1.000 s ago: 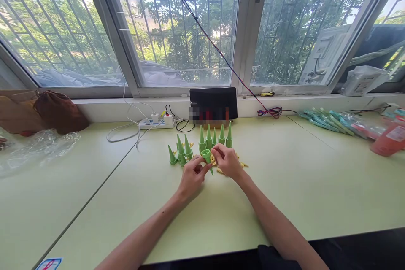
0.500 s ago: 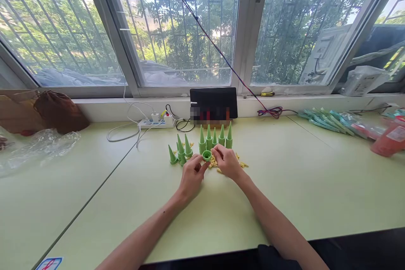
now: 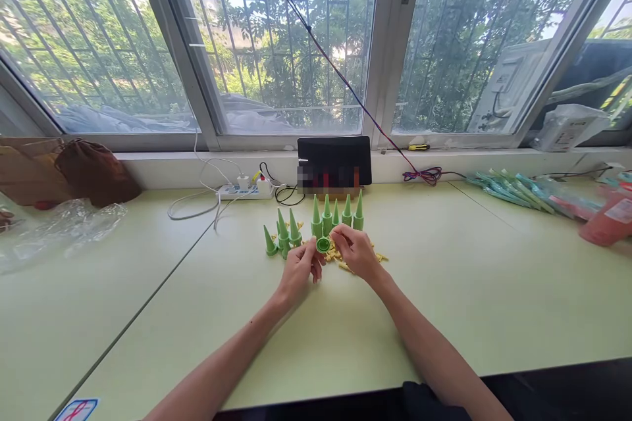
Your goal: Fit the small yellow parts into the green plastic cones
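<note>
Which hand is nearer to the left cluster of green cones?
Left. The left hand is just right of the cluster, slightly toward the person, holding a green piece; the right hand is farther right, beyond that piece.

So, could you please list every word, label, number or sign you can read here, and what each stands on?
No text can be read.
White label on the red container: too blurred.
Markings on the plastic-wrapped package at right: too small.
Blue-edged sticker at bottom left: cut off, red marks, no legible word.
Green cone in the left hand: no lettering visible.
</note>
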A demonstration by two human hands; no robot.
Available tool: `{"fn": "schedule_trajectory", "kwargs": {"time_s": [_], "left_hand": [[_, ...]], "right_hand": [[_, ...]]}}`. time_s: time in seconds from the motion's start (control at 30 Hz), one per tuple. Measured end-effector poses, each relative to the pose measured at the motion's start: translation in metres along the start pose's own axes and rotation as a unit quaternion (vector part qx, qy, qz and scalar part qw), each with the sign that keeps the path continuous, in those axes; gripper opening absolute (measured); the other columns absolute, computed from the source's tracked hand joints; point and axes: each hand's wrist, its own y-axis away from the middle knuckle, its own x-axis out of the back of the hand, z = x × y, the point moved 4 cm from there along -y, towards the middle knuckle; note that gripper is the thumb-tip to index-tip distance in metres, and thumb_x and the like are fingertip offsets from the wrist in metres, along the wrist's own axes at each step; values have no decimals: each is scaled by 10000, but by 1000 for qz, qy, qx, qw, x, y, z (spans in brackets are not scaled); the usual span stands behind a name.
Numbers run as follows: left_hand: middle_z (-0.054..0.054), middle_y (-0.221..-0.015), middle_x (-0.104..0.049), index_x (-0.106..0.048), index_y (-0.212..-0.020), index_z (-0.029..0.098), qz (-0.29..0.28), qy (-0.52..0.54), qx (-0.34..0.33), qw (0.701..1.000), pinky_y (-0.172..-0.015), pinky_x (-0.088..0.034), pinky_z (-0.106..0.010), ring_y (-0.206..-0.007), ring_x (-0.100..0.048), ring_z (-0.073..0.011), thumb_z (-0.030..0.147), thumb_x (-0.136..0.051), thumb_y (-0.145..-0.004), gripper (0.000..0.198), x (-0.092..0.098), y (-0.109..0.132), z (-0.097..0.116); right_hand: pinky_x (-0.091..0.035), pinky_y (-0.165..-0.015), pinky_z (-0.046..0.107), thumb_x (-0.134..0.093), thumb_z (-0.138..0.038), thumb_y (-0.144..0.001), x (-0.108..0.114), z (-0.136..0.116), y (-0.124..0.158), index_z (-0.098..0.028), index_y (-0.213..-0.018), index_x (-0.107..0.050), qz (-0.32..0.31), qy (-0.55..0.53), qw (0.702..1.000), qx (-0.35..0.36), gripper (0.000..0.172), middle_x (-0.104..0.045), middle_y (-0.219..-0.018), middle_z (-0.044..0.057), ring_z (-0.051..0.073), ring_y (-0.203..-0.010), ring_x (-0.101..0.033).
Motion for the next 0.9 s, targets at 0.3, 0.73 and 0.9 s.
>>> {"fn": "schedule_trajectory", "kwargs": {"time_s": [0.3,0.73,0.9], "left_hand": [[-39,-586,-585,-566,-640,115,-51,82,56,994,-375,-376,-215,-396,-492,-95,560,-514,-856,497,-3,3,-1],[-76,-681,-650,-597,-678,99,-52,61,29,996,-385,-381,-210,-403,-497,-80,541,-510,-869,490,0,0,-5],[-75,-682,-658,-603,-686,103,-46,42,12,998,-378,-379,-213,-394,-488,-78,542,-512,-868,484,2,0,-4]], "right_hand": [[-313,-497,216,-452,-346,-933,-3,3,1,-187,-764,-535,-17,-15,1000,-1,246,-471,-596,-35,95,-521,-398],[-329,-487,222,-486,-338,-913,-2,4,0,-187,-804,-549,-14,-20,1000,-17,197,-500,-601,-32,100,-517,-421],[-334,-484,223,-487,-348,-913,-3,4,-1,-188,-800,-547,-14,-24,999,-21,206,-505,-602,-30,102,-513,-426]]}}
